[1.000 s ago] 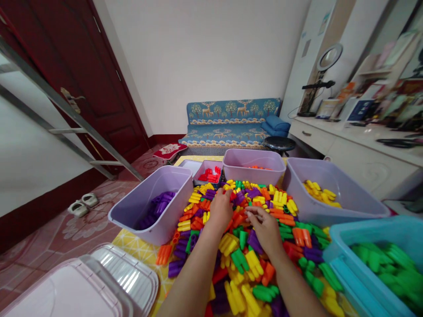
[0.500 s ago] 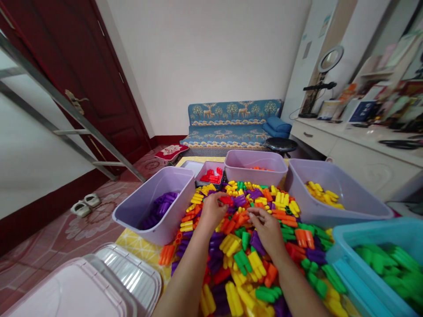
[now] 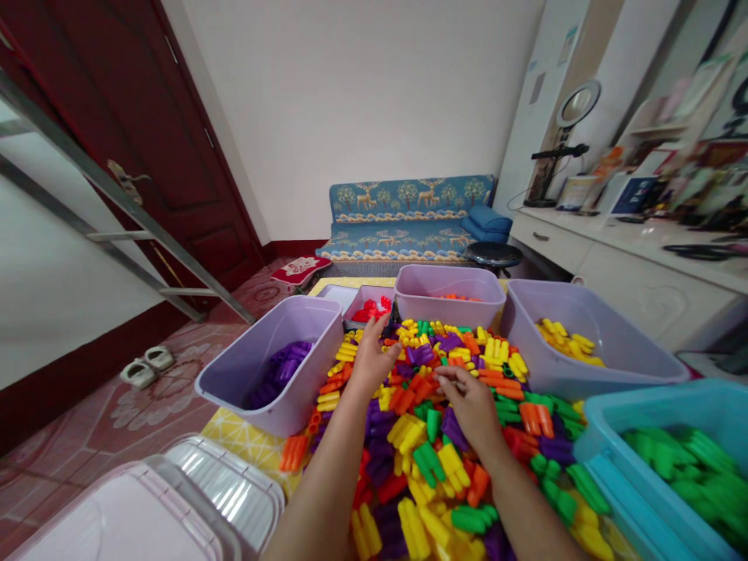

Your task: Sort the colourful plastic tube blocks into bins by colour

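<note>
My left hand [image 3: 375, 360] is over the far left part of a heap of plastic building pieces [image 3: 429, 463], fingers spread and holding nothing. Just beyond its fingertips is a small box [image 3: 355, 313] with red pieces [image 3: 372, 308] in it. My right hand [image 3: 471, 397] hovers low over the middle of the heap, its fingers loosely stretched beside some orange pieces [image 3: 421, 387]. Nothing shows in its grasp. The pieces are short joined tubes in yellow, green, purple, orange and red.
Around the heap stand a lilac bin with purple pieces [image 3: 231, 389], a lilac bin with orange ones [image 3: 449, 308], a lilac bin with yellow ones [image 3: 631, 362] and a turquoise bin with green ones [image 3: 608, 460]. Stacked lids [image 3: 234, 491] lie at the near left.
My left hand held a red piece low over the heap; it has moved forward towards the small box and its fingers have opened. My right hand has hardly moved.
</note>
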A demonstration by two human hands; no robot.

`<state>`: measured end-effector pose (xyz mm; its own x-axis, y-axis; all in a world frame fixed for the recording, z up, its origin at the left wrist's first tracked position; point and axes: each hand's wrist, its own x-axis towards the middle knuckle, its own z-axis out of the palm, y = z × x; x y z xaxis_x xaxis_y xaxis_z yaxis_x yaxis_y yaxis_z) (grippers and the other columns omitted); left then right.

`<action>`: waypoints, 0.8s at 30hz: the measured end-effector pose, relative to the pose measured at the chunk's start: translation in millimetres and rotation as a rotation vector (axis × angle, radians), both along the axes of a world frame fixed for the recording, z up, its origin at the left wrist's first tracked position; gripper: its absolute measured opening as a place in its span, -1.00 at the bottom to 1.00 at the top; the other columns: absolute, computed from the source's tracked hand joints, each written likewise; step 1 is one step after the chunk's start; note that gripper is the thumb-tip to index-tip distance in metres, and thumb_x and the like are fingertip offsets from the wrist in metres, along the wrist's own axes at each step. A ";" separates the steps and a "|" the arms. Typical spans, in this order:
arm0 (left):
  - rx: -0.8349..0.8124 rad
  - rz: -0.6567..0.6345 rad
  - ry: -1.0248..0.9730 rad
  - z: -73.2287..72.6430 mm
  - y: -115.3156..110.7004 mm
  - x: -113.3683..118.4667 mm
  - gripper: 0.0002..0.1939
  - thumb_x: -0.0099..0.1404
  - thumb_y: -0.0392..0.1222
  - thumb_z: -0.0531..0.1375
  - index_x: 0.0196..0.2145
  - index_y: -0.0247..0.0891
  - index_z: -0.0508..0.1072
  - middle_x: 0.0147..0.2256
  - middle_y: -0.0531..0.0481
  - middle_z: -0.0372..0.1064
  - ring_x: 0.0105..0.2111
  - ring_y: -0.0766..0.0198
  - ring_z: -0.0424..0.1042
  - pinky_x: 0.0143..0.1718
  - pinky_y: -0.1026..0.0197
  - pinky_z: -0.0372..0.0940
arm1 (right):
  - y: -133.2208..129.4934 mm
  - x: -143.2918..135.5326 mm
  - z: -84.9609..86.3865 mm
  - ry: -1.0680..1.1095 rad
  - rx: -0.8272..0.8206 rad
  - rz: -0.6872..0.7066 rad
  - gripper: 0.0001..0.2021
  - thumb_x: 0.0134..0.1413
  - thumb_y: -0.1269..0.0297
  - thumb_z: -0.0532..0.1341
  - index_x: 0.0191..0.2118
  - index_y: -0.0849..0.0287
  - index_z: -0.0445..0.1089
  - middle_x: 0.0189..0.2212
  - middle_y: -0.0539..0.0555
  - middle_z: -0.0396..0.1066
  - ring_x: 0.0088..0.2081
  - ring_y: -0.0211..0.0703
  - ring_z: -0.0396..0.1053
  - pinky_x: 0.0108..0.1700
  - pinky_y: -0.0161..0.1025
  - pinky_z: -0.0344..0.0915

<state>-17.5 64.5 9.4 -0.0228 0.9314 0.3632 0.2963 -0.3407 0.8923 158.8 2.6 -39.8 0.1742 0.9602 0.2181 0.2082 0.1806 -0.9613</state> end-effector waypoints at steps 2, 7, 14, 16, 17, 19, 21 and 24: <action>0.063 0.144 0.274 -3.7 -11.5 -2.7 -0.47 0.09 -0.38 0.17 0.05 -0.21 0.36 0.19 -0.19 0.12 0.22 -0.03 0.07 0.20 -0.05 0.06 | 0.0 0.1 -0.2 -0.004 0.005 0.000 -0.78 0.02 0.16 0.18 -0.25 0.16 0.43 -0.32 0.10 0.50 -0.35 -0.08 0.47 -0.25 -0.15 0.40; 0.015 0.434 0.658 -7.2 -20.5 -8.2 -0.41 0.17 -0.26 0.15 0.16 -0.34 0.18 0.14 -0.36 0.12 0.18 -0.11 0.11 0.14 -0.11 0.08 | 0.2 0.8 -1.2 -0.011 -0.001 0.004 -0.78 0.03 0.16 0.18 -0.24 0.16 0.42 -0.30 0.11 0.49 -0.34 -0.08 0.48 -0.24 -0.13 0.41; -0.197 0.352 0.816 -5.8 0.9 -14.8 -0.33 0.18 0.05 0.17 0.18 -0.26 0.14 -0.01 -0.33 0.28 0.02 -0.08 0.30 -0.01 0.01 0.21 | 0.7 1.1 -3.7 -0.012 0.003 0.011 -0.77 0.04 0.14 0.18 -0.24 0.16 0.42 -0.29 0.11 0.49 -0.33 -0.07 0.49 -0.23 -0.13 0.42; -0.196 0.315 0.813 -3.4 4.8 -16.6 -0.34 0.16 0.08 0.17 0.16 -0.20 0.18 0.02 -0.29 0.25 0.00 -0.05 0.33 -0.03 0.04 0.23 | 1.1 1.0 -4.7 -0.010 0.007 0.013 -0.77 0.04 0.14 0.18 -0.24 0.15 0.42 -0.30 0.10 0.49 -0.33 -0.08 0.49 -0.24 -0.13 0.42; -0.193 0.285 0.813 -2.3 6.1 -17.1 -0.36 0.16 0.08 0.18 0.15 -0.16 0.20 0.04 -0.26 0.22 -0.03 -0.03 0.36 -0.06 0.06 0.25 | 1.3 1.0 -5.1 -0.008 0.007 0.012 -0.77 0.04 0.14 0.18 -0.24 0.15 0.42 -0.30 0.10 0.49 -0.32 -0.08 0.49 -0.24 -0.14 0.43; -0.170 0.181 0.826 -1.4 7.7 -17.4 -0.41 0.13 0.07 0.20 0.11 -0.10 0.27 0.06 -0.19 0.19 -0.08 0.02 0.40 -0.09 0.09 0.27 | 1.5 0.8 -5.4 -0.005 0.006 0.008 -0.77 0.04 0.14 0.18 -0.24 0.15 0.42 -0.30 0.10 0.50 -0.32 -0.08 0.48 -0.24 -0.14 0.43; -0.142 0.039 0.834 -2.8 7.6 -16.3 -0.48 0.11 0.04 0.23 0.04 -0.08 0.36 0.02 -0.14 0.22 -0.10 0.06 0.41 -0.09 0.12 0.28 | 1.5 0.8 -4.9 -0.009 0.006 0.006 -0.78 0.04 0.14 0.18 -0.25 0.15 0.43 -0.31 0.10 0.50 -0.32 -0.08 0.48 -0.24 -0.14 0.43; -0.148 -0.092 0.782 -8.0 4.0 -13.1 -0.50 0.11 -0.05 0.25 0.02 -0.10 0.38 -0.05 -0.11 0.29 -0.08 0.09 0.39 -0.06 0.14 0.27 | 1.2 0.8 -3.8 -0.014 0.006 0.011 -0.78 0.04 0.15 0.17 -0.25 0.15 0.43 -0.32 0.10 0.49 -0.32 -0.08 0.48 -0.24 -0.15 0.42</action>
